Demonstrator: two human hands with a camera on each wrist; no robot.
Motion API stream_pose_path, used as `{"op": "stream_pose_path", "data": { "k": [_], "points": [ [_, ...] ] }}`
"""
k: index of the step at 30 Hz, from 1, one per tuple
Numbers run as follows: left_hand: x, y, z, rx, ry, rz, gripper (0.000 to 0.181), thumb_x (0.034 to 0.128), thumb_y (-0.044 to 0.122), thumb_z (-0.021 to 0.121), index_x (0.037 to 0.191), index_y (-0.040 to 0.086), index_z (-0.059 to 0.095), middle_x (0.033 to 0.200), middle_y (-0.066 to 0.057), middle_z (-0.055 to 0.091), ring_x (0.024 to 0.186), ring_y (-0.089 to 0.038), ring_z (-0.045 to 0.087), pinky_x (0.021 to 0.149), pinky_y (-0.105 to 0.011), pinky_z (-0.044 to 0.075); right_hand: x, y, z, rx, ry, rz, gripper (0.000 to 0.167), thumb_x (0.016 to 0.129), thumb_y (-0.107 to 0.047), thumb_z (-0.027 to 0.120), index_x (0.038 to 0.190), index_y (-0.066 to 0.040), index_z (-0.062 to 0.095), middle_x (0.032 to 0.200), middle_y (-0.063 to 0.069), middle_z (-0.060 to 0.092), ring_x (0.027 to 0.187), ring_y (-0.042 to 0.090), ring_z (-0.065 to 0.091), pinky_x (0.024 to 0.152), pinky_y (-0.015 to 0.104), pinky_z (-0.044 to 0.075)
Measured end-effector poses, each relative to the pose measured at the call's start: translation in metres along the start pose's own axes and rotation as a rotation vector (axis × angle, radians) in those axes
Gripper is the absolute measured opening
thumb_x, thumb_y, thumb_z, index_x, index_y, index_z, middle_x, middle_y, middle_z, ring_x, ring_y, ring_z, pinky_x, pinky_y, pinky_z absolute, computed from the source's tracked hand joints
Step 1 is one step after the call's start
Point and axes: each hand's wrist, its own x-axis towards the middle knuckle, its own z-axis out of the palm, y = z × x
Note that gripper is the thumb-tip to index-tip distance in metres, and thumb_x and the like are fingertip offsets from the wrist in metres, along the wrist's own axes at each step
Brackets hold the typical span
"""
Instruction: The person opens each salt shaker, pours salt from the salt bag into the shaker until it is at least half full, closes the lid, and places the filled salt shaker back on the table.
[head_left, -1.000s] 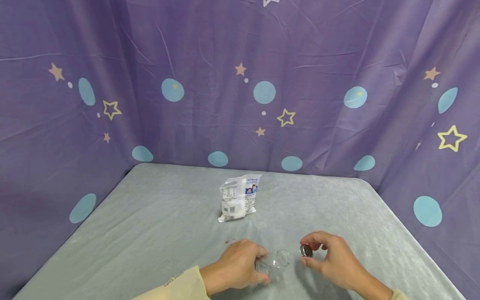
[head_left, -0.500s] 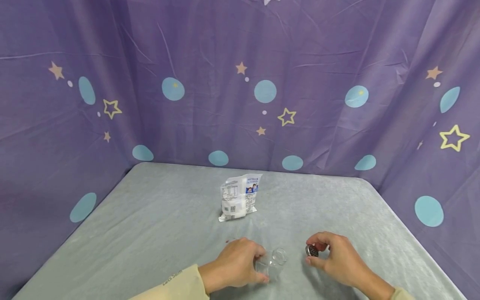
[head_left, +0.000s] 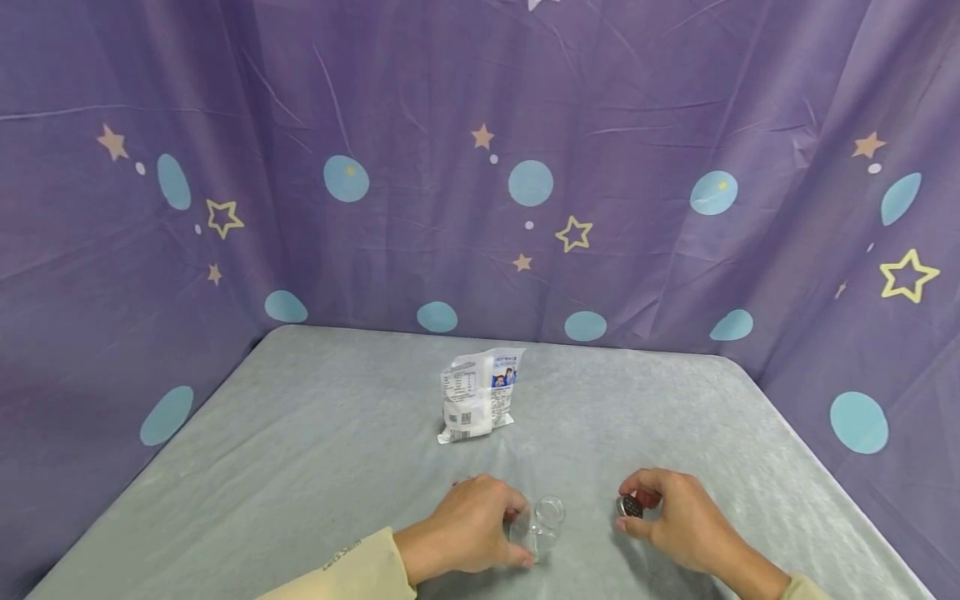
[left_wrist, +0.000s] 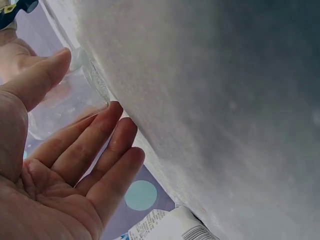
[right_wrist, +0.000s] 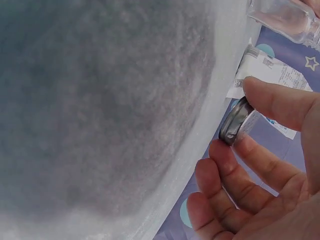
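Low over the near part of the table, my left hand grips a clear glass shaker bottle with the thumb on one side and fingers on the other. The bottle's round uncapped mouth points up and to the right; the hand hides part of its body. In the left wrist view, clear glass shows between thumb and fingers. To the right, my right hand pinches a round metal shaker lid with holes in its top. The right wrist view shows the lid's shiny rim between thumb and fingertips, apart from the bottle.
Beyond the hands, a white printed packet stands on the table, which is covered in pale grey cloth. Purple curtains with stars and dots enclose the back and sides. A small reddish speck lies by the left hand.
My right hand has drawn slightly right with the lid, widening the gap to the bottle. The bottle has tipped more upright in my left hand, its mouth shifting left.
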Motion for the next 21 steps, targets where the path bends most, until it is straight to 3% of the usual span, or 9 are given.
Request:
{"op": "stream_pose_path", "data": {
  "k": [9, 21],
  "points": [
    [0.0009, -0.0011, -0.0014, 0.012, -0.011, -0.001, 0.038, 0.0644, 0.044, 0.096, 0.062, 0.026, 0.062, 0.056, 0.018, 0.036, 0.055, -0.001, 0.034, 0.051, -0.024, 0.028, 0.0004, 0.0022, -0.0003, -0.028, -0.048, 0.123, 0.031, 0.070, -0.026, 0.095, 0.092, -0.021, 0.072, 0.079, -0.008, 0.058, 0.075, 0.011, 0.055, 0.064, 0.027, 0.046],
    [0.0000, -0.0043, -0.0014, 0.027, -0.008, -0.001, 0.040, 0.0637, 0.045, 0.096, 0.061, 0.027, 0.060, 0.058, 0.018, 0.041, 0.057, -0.001, 0.038, 0.052, -0.023, 0.031, -0.0042, 0.0054, 0.0022, -0.101, -0.053, 0.099, 0.031, 0.067, -0.025, 0.095, 0.086, -0.022, 0.070, 0.070, -0.009, 0.052, 0.061, 0.004, 0.046, 0.056, 0.025, 0.040]
  ]
}}
